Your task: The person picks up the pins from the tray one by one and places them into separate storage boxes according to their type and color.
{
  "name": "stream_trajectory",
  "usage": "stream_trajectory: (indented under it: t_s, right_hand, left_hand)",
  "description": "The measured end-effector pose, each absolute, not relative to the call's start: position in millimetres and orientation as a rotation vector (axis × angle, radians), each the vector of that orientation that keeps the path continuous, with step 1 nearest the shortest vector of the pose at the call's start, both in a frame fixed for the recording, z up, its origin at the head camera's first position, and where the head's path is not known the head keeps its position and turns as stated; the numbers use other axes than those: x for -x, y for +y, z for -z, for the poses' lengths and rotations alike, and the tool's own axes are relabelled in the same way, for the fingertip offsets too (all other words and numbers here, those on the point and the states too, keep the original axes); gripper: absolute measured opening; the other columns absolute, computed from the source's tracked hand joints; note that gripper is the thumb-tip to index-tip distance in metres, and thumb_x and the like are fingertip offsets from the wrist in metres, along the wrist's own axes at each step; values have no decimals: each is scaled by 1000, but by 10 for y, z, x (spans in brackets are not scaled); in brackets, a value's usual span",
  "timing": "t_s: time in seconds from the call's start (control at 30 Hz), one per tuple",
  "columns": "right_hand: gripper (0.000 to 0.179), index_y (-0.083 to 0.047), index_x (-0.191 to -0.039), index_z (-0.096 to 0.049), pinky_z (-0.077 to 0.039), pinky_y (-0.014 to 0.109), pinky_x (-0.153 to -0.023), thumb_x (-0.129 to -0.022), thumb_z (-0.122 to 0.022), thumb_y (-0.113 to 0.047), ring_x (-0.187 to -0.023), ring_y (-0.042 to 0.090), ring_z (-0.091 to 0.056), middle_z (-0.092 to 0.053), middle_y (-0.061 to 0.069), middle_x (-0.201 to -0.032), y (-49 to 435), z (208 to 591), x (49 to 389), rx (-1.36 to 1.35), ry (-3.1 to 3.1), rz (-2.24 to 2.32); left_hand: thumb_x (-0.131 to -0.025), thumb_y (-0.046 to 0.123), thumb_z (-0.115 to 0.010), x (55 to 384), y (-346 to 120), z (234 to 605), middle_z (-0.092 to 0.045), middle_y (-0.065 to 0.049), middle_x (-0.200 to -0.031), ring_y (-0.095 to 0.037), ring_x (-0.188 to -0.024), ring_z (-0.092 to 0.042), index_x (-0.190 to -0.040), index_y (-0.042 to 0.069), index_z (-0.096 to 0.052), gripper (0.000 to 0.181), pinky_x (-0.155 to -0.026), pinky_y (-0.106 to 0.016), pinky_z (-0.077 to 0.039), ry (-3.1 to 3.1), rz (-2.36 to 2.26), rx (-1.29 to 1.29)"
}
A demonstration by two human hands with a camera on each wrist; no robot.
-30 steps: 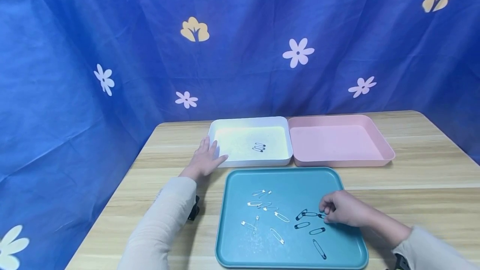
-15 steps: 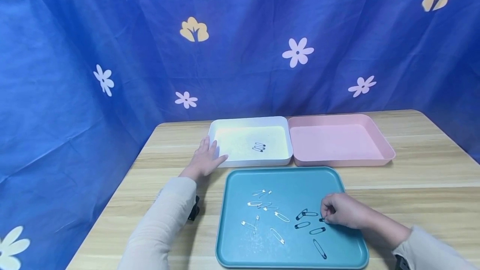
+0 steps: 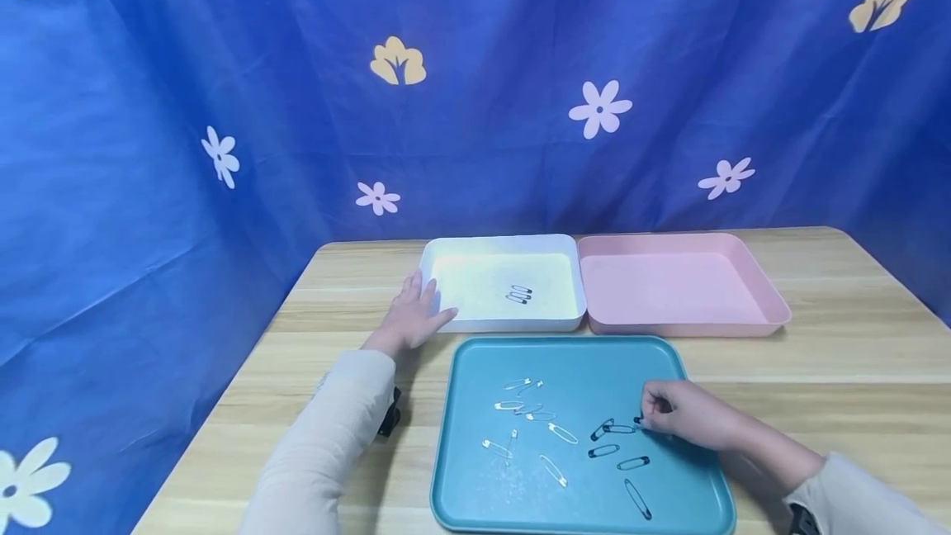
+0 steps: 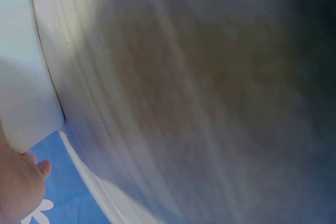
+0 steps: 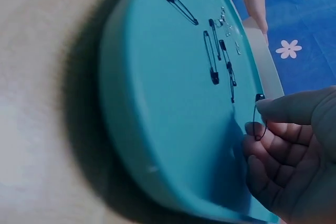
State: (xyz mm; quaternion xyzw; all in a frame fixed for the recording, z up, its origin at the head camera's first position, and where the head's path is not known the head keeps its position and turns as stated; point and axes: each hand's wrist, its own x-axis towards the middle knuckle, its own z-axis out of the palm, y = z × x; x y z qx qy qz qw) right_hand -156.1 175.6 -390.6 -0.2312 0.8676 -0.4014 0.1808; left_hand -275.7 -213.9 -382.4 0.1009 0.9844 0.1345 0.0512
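Note:
My right hand (image 3: 687,414) is over the right side of the teal tray (image 3: 579,362). In the right wrist view its thumb and fingers pinch a black safety pin (image 5: 260,97), cap upward, above the tray. Several more black safety pins (image 3: 633,463) lie just left of that hand. Silver safety pins (image 3: 562,433) are scattered across the tray's middle and left. My left hand (image 3: 412,318), fingers spread and straight, rests at the left edge of the white tray (image 3: 513,325). Inside that tray are 3 black safety pins (image 3: 519,295) side by side.
A pink tray (image 3: 683,277) stands against the white tray's right side. Both are behind the teal tray on the wooden table (image 3: 839,386). A blue flowered cloth (image 3: 475,155) hangs behind the table.
The right hand has taken a black safety pin from beside the others and raised it slightly. The left hand has stayed at the white tray. The head view has shifted a little.

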Motion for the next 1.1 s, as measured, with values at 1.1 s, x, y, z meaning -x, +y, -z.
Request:
stream_trajectory:
  t_s: [1.1]
  right_hand:
    - [7, 1, -86, -57, -46, 36, -62, -81, -56, -4, -65, 20, -52, -53, 6, -71, 1279, 3636, 2190, 633, 2320, 1526]
  left_hand:
    - [-84, 56, -32, 2749, -2121, 3821, 6, -22, -140, -36, -127, 4, -136, -1, -16, 79, -99, -51, -10, 3006, -374, -307]
